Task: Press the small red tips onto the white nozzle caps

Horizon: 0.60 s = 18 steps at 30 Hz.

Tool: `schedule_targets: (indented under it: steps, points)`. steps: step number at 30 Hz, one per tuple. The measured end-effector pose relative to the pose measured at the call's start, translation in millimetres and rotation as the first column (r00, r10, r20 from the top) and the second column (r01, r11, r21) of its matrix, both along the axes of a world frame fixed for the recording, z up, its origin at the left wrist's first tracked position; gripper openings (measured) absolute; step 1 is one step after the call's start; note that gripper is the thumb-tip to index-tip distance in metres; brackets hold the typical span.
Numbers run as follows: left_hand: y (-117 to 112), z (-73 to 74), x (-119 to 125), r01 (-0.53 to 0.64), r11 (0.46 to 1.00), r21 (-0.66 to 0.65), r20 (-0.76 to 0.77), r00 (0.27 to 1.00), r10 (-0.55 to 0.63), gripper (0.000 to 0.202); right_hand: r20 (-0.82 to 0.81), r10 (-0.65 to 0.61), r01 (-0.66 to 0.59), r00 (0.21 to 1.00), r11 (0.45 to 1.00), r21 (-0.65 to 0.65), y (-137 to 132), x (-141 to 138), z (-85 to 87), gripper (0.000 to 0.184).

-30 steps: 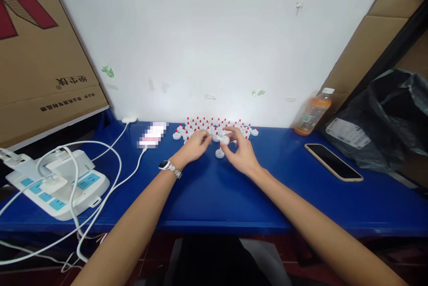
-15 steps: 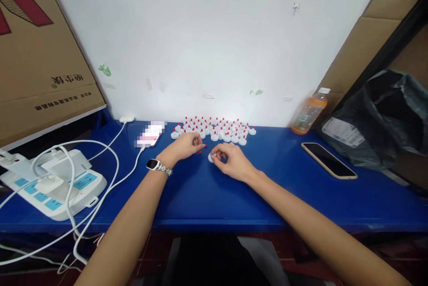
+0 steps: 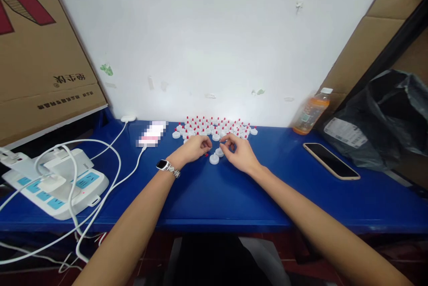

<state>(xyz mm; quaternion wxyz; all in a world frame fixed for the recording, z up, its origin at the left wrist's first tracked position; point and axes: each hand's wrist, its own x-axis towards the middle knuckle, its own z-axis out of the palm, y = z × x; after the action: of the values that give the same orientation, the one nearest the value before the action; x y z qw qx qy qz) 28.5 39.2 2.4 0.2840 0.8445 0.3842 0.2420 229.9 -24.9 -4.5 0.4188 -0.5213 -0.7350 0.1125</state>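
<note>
Got two white caps (image 3: 214,159) sitting on the blue surface (image 3: 220,197) between the grips, just beside the fingertips of the right grip (image 3: 240,153), plus a small red tip (image 3: 206,155) just below the fingers of the left grip (image 3: 195,147). Can't tell about anything pinched in either one, just seeing both curled in pretty narrow. Also got a crowd of red-tipped caps (image 3: 216,136) just beyond both grips, an orange drink bottle (image 3: 310,116) and phone (image 3: 331,161) well right of the right grip, and a white power strip (image 3: 75,209) well left of the left.
</note>
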Motion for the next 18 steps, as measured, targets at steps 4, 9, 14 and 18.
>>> schedule_targets:
  steps: [4, 9, 14, 18]
  points:
    - [4, 2.5, -5, -0.034, 0.999, 0.013, 0.016, 0.999, 0.034, 0.012, 0.150, -0.107, 0.108, 0.983, 0.994, 0.001, 26, 5, 8.6, 0.022]
    - [6, 5.6, -10, -0.060, 0.997, 0.044, 0.041, 0.997, 0.058, 0.011, 0.463, -0.220, 0.208, 0.858, 0.975, 0.078, 63, -6, 15.4, 0.023]
    - [2, 8.6, -7, -0.070, 0.991, 0.114, 0.065, 0.996, 0.062, 0.016, 0.427, -0.220, 0.218, 0.877, 0.975, 0.054, 74, -10, 9.0, 0.015]
    - [-6, 14.6, -1, -0.142, 0.957, 0.253, 0.153, 0.982, 0.106, 0.025, 0.201, -0.088, 0.061, 0.976, 0.989, 0.137, 57, -5, 9.6, 0.013]
